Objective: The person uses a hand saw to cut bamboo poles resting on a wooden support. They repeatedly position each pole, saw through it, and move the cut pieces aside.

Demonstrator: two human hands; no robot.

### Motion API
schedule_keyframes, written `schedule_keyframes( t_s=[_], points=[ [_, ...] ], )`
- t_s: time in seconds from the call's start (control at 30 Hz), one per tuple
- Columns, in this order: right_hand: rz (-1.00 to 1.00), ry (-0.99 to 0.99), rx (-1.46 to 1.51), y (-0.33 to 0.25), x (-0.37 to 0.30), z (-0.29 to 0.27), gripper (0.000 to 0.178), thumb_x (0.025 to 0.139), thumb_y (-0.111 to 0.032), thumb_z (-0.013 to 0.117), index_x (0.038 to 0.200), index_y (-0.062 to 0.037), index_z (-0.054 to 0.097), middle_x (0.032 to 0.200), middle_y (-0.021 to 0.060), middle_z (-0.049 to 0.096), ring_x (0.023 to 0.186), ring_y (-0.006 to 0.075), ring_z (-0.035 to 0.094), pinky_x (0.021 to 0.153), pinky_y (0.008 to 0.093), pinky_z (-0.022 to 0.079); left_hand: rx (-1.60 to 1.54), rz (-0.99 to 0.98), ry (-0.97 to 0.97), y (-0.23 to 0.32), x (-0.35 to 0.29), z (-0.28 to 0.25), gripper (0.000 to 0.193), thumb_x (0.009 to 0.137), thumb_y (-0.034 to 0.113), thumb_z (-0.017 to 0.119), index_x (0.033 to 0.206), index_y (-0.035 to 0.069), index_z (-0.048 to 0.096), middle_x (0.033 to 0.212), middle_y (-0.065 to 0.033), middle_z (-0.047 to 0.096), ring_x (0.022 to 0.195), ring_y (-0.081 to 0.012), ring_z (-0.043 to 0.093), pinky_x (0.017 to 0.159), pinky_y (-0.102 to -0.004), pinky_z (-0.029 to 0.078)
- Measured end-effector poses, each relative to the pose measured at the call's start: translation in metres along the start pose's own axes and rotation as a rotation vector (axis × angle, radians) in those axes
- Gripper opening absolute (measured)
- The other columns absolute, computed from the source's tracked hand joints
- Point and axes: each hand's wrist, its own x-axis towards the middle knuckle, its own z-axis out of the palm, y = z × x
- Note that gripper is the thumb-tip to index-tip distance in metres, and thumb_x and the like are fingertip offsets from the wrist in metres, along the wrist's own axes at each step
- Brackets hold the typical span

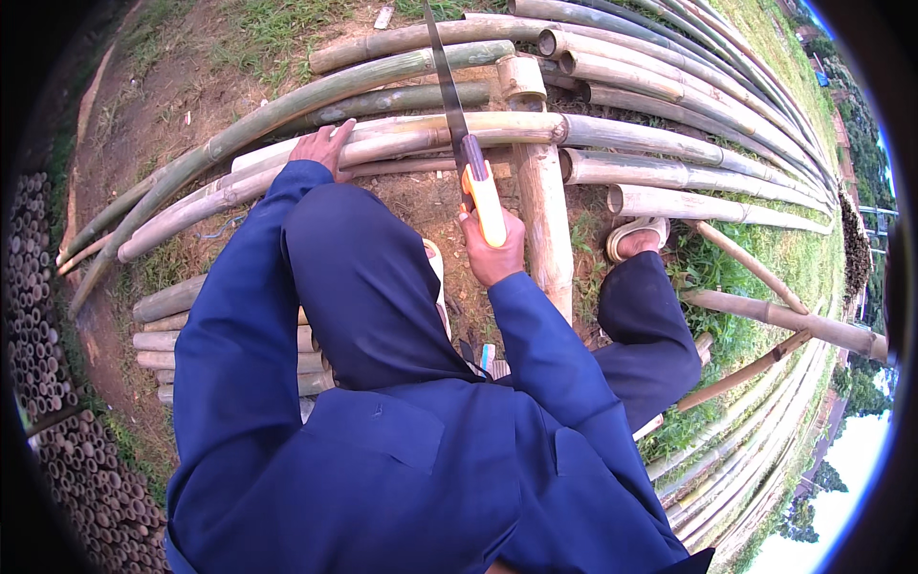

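Fingers of the right hand [497, 251], in the head view, clamped round the handle of the saw [453, 100]; left hand [323, 148] laid over bamboo, whether gripping or just steadying I cannot tell from where I stand. Pole [516, 126] lies across the post [545, 220], blade crossing it short of the post, no parted end seen there. Progress, judged: cut at most begun, depth unreadable; severing remains, other poles [650, 172] close by.

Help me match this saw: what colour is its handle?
The handle is yellow-orange, dark near the blade; head view.
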Motion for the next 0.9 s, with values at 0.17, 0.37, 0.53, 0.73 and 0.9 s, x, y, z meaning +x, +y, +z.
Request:
schedule_keyframes(
  t_s=[0.17, 0.37, 0.53, 0.73, 0.9],
  points=[
    [-0.02, -0.015, -0.057, 0.002, 0.002, -0.001, 0.011, 0.088, -0.005, 0.074, 0.094, 0.0032, 0.069, 0.077, 0.0141, 0.07, 0.07, 0.0186, 0.069, 0.067, 0.0341, 0.053, 0.076, 0.168, 0.39, -0.017, -0.026, 0.073, 0.09, 0.087, 0.045, 0.067, 0.163, 0.022, 0.027, 0.166, -0.013, 0.03, 0.157, -0.031, 0.024, 0.124, -0.053, 0.021],
    [-0.016, -0.001, -0.041, 0.005, -0.003, 0.002, 0.013, 0.089, -0.004, 0.073, 0.098, 0.0039, 0.07, 0.079, 0.0105, 0.071, 0.073, 0.0165, 0.069, 0.069, 0.0318, 0.054, -0.048, 0.227, 0.35, -0.022, -0.01, 0.01, 0.113, 0.067, 0.055, 0.087, 0.157, 0.011, 0.034, 0.154, -0.0139, 0.044, 0.146, -0.0308, 0.04, 0.12, -0.0477, 0.029],
    [-0.017, -0.002, -0.046, -0.004, -0.003, 0.004, 0.009, 0.09, -0.004, 0.072, 0.095, 0.003, 0.069, 0.076, 0.0072, 0.067, 0.069, 0.0124, 0.063, 0.065, 0.0302, 0.051, -0.021, 0.003, -0.122, -0.005, 0.015, -0.01, 0.082, 0.071, 0.046, 0.087, 0.135, 0.008, 0.053, 0.132, -0.0168, 0.064, 0.126, -0.0349, 0.061, 0.107, -0.0484, 0.046],
    [0.094, -0.008, -0.015, -0.021, -0.039, -0.005, 0.009, 0.092, -0.003, 0.071, 0.098, 0.0029, 0.068, 0.078, 0.0097, 0.069, 0.07, 0.0141, 0.066, 0.065, 0.031, 0.052, -0.024, 0.017, -0.064, -0.004, 0.02, 0.0, 0.065, 0.075, 0.039, 0.085, 0.125, 0.008, 0.058, 0.118, -0.0192, 0.071, 0.113, -0.0375, 0.068, 0.097, -0.0486, 0.054],
    [0.036, 0.024, -0.088, -0.007, -0.171, -0.054, 0.022, 0.094, 0.007, 0.063, 0.116, 0.009, 0.068, 0.092, 0.0099, 0.072, 0.081, 0.0114, 0.066, 0.081, 0.0279, 0.057, -0.027, -0.038, -0.09, -0.005, 0.016, -0.003, 0.065, 0.074, 0.039, 0.085, 0.124, 0.008, 0.057, 0.116, -0.0202, 0.072, 0.109, -0.038, 0.07, 0.096, -0.0485, 0.055]
  ],
)
